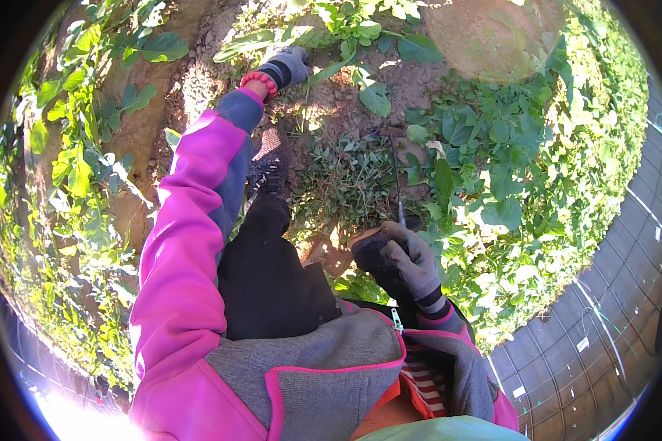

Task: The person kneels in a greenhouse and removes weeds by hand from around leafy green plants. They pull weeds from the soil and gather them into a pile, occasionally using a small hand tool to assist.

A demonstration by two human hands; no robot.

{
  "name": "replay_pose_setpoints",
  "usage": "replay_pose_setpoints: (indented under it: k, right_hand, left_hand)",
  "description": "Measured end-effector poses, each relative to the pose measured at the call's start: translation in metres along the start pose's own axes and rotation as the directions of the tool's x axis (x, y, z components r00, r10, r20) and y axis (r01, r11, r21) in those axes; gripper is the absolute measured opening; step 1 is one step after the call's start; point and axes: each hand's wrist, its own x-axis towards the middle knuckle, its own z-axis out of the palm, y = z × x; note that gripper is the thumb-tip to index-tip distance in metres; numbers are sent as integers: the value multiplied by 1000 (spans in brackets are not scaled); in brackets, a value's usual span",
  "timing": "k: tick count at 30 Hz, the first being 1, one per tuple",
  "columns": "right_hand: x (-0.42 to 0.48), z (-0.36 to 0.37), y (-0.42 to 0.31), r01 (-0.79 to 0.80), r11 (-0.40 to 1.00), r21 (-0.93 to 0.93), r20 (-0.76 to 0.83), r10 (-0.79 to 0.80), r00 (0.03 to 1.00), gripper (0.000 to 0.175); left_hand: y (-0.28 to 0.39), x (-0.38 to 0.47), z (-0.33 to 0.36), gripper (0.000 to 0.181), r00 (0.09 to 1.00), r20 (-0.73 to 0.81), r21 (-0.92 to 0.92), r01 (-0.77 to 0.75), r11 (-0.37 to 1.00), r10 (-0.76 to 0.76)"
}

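Note:
My left hand (290, 65), in a grey knit glove, reaches far forward to the soil at the base of a leafy green plant (367, 33). Its fingertips are turned away and hidden, so I cannot tell if they hold anything. Near my right knee, my gloved right hand (415, 263) is closed around a long-handled hand tool, apparently a small hand hoe (395, 171). The thin metal shaft points away from me, and its head rests low among leaves. Between the hands lies a heap of small-leaved weeds (345, 182) on the ground.
My left shoe (267, 160) and right shoe (368, 245) flank the weeds. Dense leafy plants (496, 160) grow on the right, and another row (80, 165) stands on the left across brown soil (138, 127). Dark ground cloth (562, 353) with grid lines borders the bed.

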Motion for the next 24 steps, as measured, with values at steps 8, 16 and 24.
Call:
replay_pose_setpoints:
  k: [8, 16, 24]
  right_hand:
    - [-1, 1, -4, 7, 999, 34, -25, -6, 1000, 38]
    - [4, 4, 0, -26, 999, 47, -16, 27, 1000, 38]
    - [5, 10, -3, -50, 999, 6, -35, 51, 998, 39]
  left_hand:
    - [18, -24, 2, 45, 955, -250, -115, -194, 974, 161]
    - [24, 32, 40, 45, 914, -312, -21, -281, 959, 261]
    - [39, 34, 39, 30, 834, -358, 122, -404, 907, 420]
